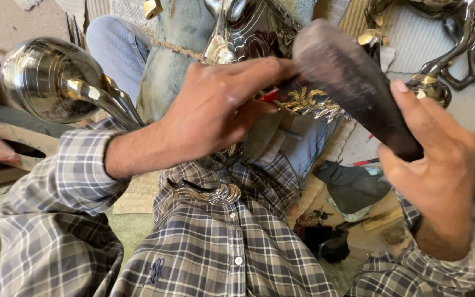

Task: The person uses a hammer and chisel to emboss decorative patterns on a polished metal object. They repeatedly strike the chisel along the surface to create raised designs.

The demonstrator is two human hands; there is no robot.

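Plaid shirt (215,253) nearest the lens. At three o'clock, right hand (441,165) wrapped tight around dark wooden mallet (353,82), raised toward twelve. At centre, left hand (215,110) clenched on red-handled tool (270,94) against gilded metal ornament (309,102). At nine o'clock, shiny metal bulb (50,80).

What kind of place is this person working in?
Probably a metalworking workshop: polished silver-coloured metal pieces lie around, the right hand grips a dark wooden mallet, and the left hand steadies ornate gold-trimmed metalwork.
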